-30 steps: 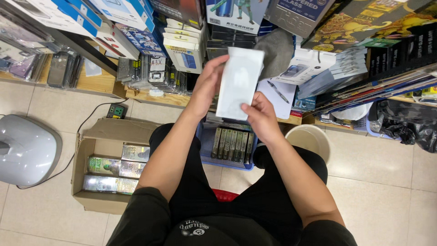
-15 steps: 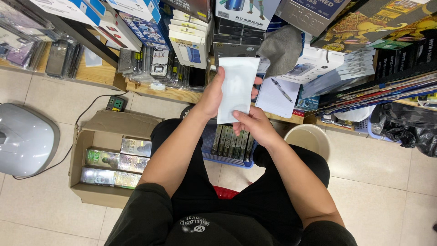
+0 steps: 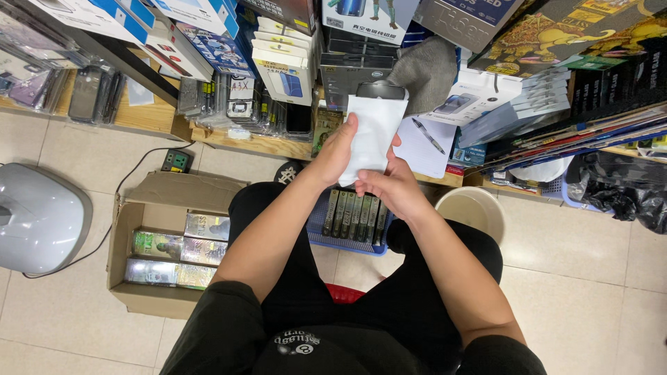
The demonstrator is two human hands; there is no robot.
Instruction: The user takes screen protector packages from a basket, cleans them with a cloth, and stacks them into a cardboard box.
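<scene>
A small shop or stockroom for phone accessories; low wooden shelves (image 3: pixel 229 142) along the far side are crammed with boxed goods (image 3: pixel 285 66) and clear-packed phone cases (image 3: pixel 90 90); on the tiled floor (image 3: pixel 583 278) an open cardboard carton (image 3: pixel 132 222) on the left holds packaged stock; a blue basket (image 3: pixel 347 239) holds more boxes.

The white sleeve (image 3: pixel 375 135) covers all but the top edge of a dark phone (image 3: pixel 380 89) – its face cannot be seen. The left hand (image 3: pixel 338 151) hides the sleeve's left edge – the right hand (image 3: pixel 390 189) its bottom corner. The shelf boxes (image 3: pixel 278 62) run off the top edge.
</scene>
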